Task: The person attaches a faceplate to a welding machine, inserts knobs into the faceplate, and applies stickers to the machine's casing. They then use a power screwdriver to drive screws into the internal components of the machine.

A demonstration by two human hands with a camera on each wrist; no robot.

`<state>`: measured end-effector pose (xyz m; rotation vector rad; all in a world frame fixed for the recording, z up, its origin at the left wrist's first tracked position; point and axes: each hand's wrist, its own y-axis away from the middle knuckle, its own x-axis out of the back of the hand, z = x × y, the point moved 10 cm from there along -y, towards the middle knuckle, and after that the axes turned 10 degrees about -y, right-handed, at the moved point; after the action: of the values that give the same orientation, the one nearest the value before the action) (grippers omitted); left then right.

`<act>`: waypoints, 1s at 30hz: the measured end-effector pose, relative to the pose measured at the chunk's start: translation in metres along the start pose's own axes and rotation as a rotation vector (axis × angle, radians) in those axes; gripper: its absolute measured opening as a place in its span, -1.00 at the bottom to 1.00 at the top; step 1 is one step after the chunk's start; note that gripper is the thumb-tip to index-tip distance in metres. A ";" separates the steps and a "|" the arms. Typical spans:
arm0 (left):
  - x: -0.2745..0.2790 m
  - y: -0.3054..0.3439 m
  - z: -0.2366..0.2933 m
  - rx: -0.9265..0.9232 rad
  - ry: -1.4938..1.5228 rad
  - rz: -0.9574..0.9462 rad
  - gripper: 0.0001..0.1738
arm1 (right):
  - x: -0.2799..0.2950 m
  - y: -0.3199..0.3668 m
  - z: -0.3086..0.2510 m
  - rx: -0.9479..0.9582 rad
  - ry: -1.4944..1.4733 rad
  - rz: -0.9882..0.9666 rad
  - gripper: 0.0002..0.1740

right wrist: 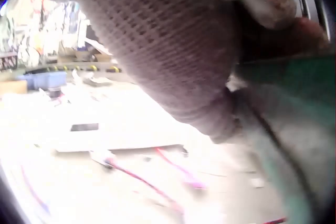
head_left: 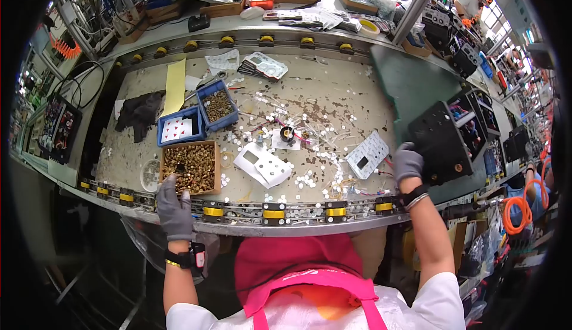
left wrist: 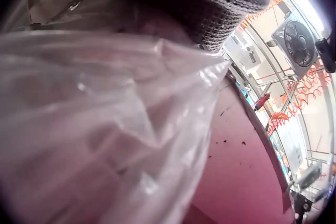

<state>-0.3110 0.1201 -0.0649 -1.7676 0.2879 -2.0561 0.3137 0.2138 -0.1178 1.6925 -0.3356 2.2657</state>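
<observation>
Right hand (head_left: pixel 408 163) grips the black chassis (head_left: pixel 438 139) at the workbench's (head_left: pixel 333 97) right edge, left hand (head_left: pixel 174 208) touches the screw box (head_left: pixel 218 166) straight-fingered by the near edge, and only the left wrist cam shows a plastic bag (left wrist: pixel 105 129).

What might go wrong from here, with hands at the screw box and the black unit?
The left hand reaches over the near rim of the screw box, close to the edge of the bench; a nudge might spill screws. The right hand holds the black unit by one corner only, so it may slip or twist. Loose white discs could get under it.
</observation>
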 end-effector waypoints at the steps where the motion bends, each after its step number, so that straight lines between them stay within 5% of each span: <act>1: -0.002 0.001 -0.001 -0.010 0.003 0.009 -0.42 | 0.003 0.008 -0.028 0.046 -0.037 0.004 -0.53; 4: -0.004 0.000 -0.002 -0.016 0.004 -0.006 -0.43 | 0.037 0.052 -0.125 0.260 -0.095 0.056 -0.46; 8: -0.004 -0.002 0.000 -0.040 -0.001 -0.052 -0.41 | 0.118 0.146 -0.226 0.683 -0.202 0.146 -0.63; 12: -0.001 -0.012 0.000 -0.082 0.018 -0.069 -0.41 | 0.192 0.234 -0.231 1.168 -0.845 0.018 -0.64; 15: -0.001 -0.042 -0.009 -0.070 0.058 -0.049 -0.47 | 0.239 0.276 -0.201 1.371 -0.864 0.336 -0.65; 18: -0.011 -0.083 -0.020 0.031 0.115 -0.144 -0.55 | 0.263 0.286 -0.173 1.423 -0.932 0.378 -0.62; 22: 0.018 -0.112 0.047 -0.174 0.645 -0.027 -0.65 | 0.257 0.271 -0.119 1.192 -1.007 0.543 -0.64; 28: 0.098 -0.058 0.175 -0.184 0.635 0.120 -0.56 | 0.184 0.250 0.033 0.434 -1.358 0.454 -0.79; 30: 0.157 -0.020 0.250 -0.562 0.383 0.503 -0.61 | 0.153 0.269 0.082 0.160 -1.507 0.497 -0.79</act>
<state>-0.0869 0.0966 0.1267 -1.3373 1.3843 -2.0178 0.2475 -0.0510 0.0494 3.3399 -0.9177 0.6960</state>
